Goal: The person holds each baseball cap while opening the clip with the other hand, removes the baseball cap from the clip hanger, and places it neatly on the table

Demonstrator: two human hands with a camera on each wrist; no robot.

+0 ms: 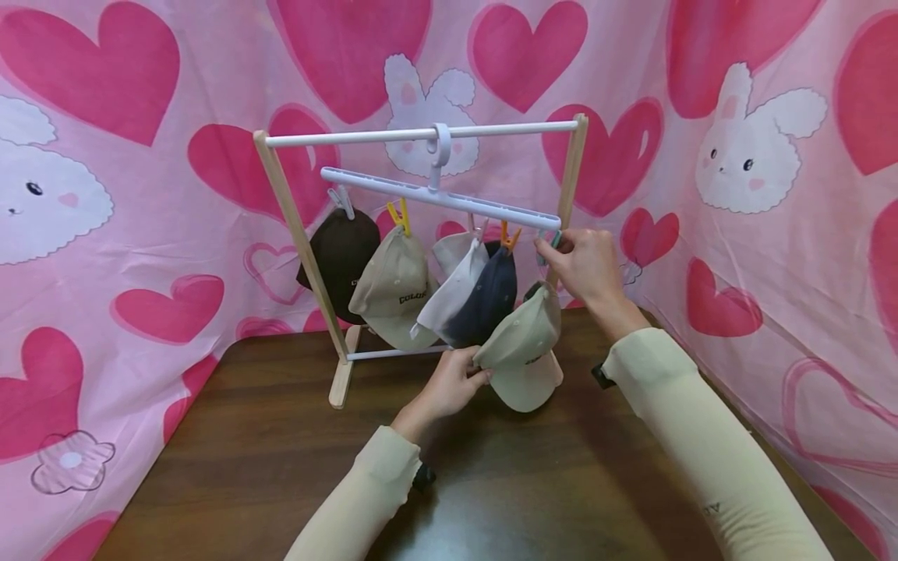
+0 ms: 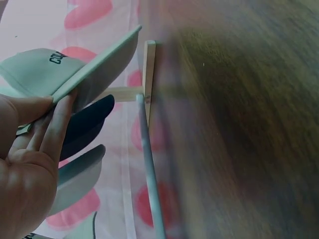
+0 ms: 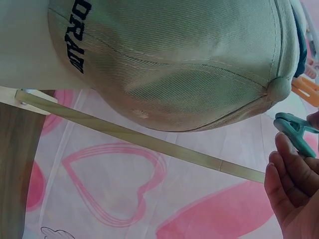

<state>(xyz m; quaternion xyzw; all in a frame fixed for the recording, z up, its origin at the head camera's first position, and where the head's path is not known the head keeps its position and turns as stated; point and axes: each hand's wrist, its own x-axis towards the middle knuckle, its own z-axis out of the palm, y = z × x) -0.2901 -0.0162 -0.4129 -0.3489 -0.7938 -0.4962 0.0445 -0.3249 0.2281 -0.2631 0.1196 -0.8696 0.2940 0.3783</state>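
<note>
A light beige cap [image 1: 522, 343] with dark lettering is held by my left hand [image 1: 452, 382], which pinches its brim edge between thumb and fingers in the left wrist view. My right hand [image 1: 585, 261] pinches a teal clothespin [image 3: 296, 132] under the right end of a white clip hanger [image 1: 435, 195]. In the right wrist view, the clothespin's tip is close to the cap's top button [image 3: 279, 89] but appears apart from it. Along the hanger hang a dark cap [image 1: 344, 257], a tan cap [image 1: 396, 284], a whitish cap [image 1: 456, 292] and a navy cap [image 1: 487, 304].
A rack with wooden posts [image 1: 302, 241] and a white top rail [image 1: 351, 137] carries the hanger, tilted down to the right. Its lower rail [image 2: 152, 174] runs just above the brown table [image 1: 281, 467]. Pink heart-patterned cloth [image 1: 231, 62] stands behind and at both sides.
</note>
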